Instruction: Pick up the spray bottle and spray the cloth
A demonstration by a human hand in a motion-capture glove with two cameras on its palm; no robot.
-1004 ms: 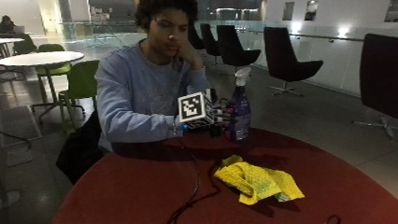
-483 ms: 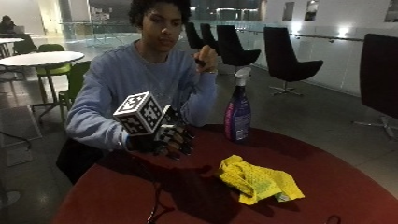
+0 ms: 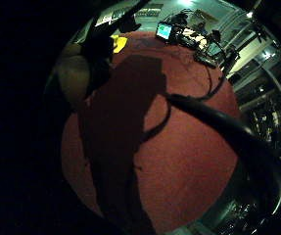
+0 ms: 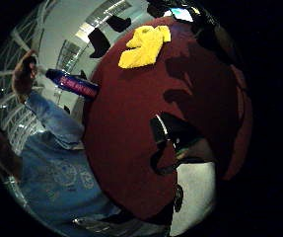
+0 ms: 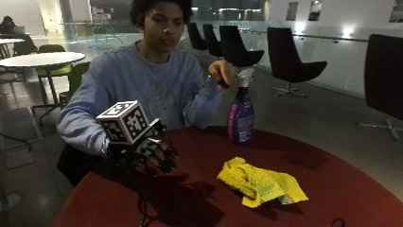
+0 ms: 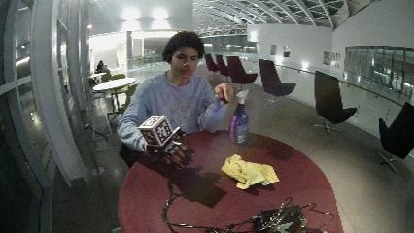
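Note:
A purple spray bottle (image 5: 241, 115) with a white trigger head stands upright at the far edge of the round red table (image 5: 359, 189). In front of it a crumpled yellow cloth (image 5: 261, 182) lies on the table. My gloved right hand (image 5: 153, 154) hovers low over the table's left side, well left of bottle and cloth, fingers hanging loosely curled with nothing in them. The thumb side palm view shows the bottle (image 4: 74, 84) and cloth (image 4: 143, 44) at a distance. In the wide outside view, bottle (image 6: 239, 122), cloth (image 6: 249, 172) and hand (image 6: 173, 150) stand the same way.
The person's bare left hand (image 5: 220, 74) is raised beside the bottle's head, holding a small dark object. Cables and a cluster of electronics (image 6: 279, 219) lie at the table's near edge. Black chairs (image 5: 290, 61) stand behind on the floor.
My gloved hand has left the bottle's side and moved left and toward the table's near side. The bottle stays upright where it was, and the cloth has not moved.

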